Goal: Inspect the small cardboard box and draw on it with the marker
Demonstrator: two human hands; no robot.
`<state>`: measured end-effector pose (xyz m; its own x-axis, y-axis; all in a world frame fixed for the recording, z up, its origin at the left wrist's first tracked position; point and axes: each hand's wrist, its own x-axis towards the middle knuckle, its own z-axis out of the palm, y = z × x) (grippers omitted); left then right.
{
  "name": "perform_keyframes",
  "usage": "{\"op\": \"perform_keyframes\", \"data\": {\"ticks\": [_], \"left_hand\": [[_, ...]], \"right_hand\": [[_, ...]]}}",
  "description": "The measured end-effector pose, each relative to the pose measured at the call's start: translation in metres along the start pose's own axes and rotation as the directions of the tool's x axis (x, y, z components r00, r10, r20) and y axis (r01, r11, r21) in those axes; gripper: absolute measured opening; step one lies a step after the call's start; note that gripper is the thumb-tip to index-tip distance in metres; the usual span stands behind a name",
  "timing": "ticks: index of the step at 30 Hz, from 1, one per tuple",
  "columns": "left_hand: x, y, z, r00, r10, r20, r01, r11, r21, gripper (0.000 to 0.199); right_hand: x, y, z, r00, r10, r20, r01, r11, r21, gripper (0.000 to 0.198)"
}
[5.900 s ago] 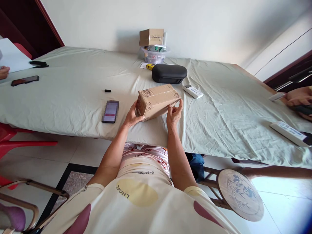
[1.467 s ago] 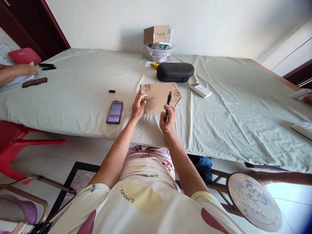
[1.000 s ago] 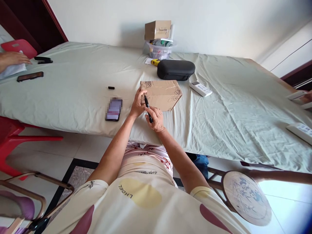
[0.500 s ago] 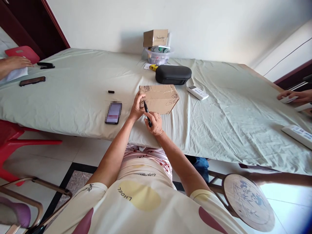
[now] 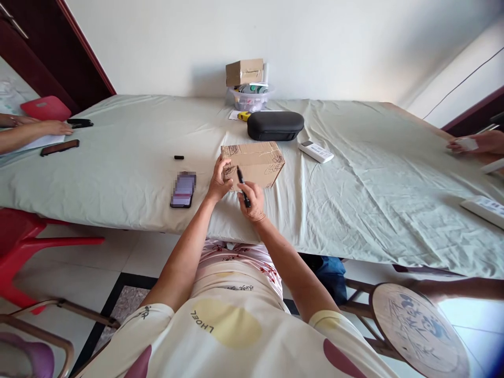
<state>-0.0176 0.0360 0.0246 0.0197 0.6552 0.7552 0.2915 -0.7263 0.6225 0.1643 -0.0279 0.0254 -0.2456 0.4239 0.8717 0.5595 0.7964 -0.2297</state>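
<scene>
The step underway looked like marking the cardboard box (image 5: 260,172), which sat on the counter (image 5: 338,194). The left hand (image 5: 218,182) clasped the box's left end; the right hand (image 5: 253,201) gripped a black marker (image 5: 241,179) at its scribbled front, tip contact unclear. Another stroke would call for a steady box.

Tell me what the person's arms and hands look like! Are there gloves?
No gloves: the left hand and right hand are bare, and so are the forearms. The short sleeves are cream: the left sleeve has dark writing, the right sleeve a yellow patch. A thin line crosses the right wrist, maybe a band.
</scene>
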Motion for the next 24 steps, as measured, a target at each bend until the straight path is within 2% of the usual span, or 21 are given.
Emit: {"op": "perform_keyframes", "data": {"ticks": [2,4,7,9,11,13,14,15,16,18,20,24], "left_hand": [[-0.001,0.002,-0.001,1.0,-0.014,0.009,0.014,0.999,0.03,0.06],[-0.002,0.005,-0.002,0.999,-0.038,0.015,0.037,0.998,0.053,0.064],[-0.002,0.008,-0.003,0.998,-0.063,0.015,0.062,0.995,0.073,0.07],[-0.002,0.008,-0.003,0.997,-0.076,0.009,0.076,0.995,0.068,0.075],[-0.004,0.007,-0.003,0.996,-0.095,0.005,0.094,0.995,0.04,0.08],[-0.009,0.006,-0.001,0.992,-0.127,-0.001,0.127,0.992,0.002,0.087],[-0.013,0.005,0.0,0.988,-0.153,-0.007,0.152,0.988,-0.017,0.091],[-0.018,0.005,0.0,0.982,-0.19,-0.015,0.19,0.981,-0.033,0.093],[-0.023,0.006,0.001,0.971,-0.239,-0.026,0.238,0.97,-0.042,0.093],[-0.032,0.007,0.002,0.937,-0.347,-0.046,0.345,0.938,-0.045,0.087],[-0.037,0.01,0.001,0.902,-0.427,-0.058,0.425,0.904,-0.047,0.079],[-0.036,0.014,0.0,0.845,-0.516,-0.139,0.521,0.854,-0.008,0.075]], "right_hand": [[-0.001,0.01,-0.007,0.982,0.045,-0.183,-0.048,0.999,-0.012,0.033],[-0.001,0.027,-0.018,0.934,0.105,-0.342,-0.121,0.992,-0.025,0.032],[-0.001,0.055,-0.039,0.862,0.278,-0.424,-0.33,0.943,-0.051,0.04],[-0.001,0.07,-0.05,0.789,0.449,-0.419,-0.535,0.837,-0.112,0.05],[-0.002,0.08,-0.056,0.68,0.631,-0.373,-0.725,0.656,-0.213,0.053],[-0.004,0.085,-0.055,0.563,0.771,-0.297,-0.819,0.474,-0.323,0.05],[-0.005,0.086,-0.052,0.524,0.814,-0.253,-0.829,0.417,-0.373,0.048],[-0.006,0.086,-0.049,0.506,0.837,-0.208,-0.821,0.392,-0.416,0.046],[-0.007,0.086,-0.046,0.507,0.845,-0.169,-0.803,0.392,-0.448,0.044],[-0.008,0.086,-0.041,0.537,0.834,-0.128,-0.768,0.421,-0.483,0.041],[-0.007,0.084,-0.04,0.554,0.823,-0.127,-0.758,0.435,-0.486,0.044],[-0.003,0.077,-0.045,0.531,0.834,-0.153,-0.79,0.422,-0.444,0.057]]}}
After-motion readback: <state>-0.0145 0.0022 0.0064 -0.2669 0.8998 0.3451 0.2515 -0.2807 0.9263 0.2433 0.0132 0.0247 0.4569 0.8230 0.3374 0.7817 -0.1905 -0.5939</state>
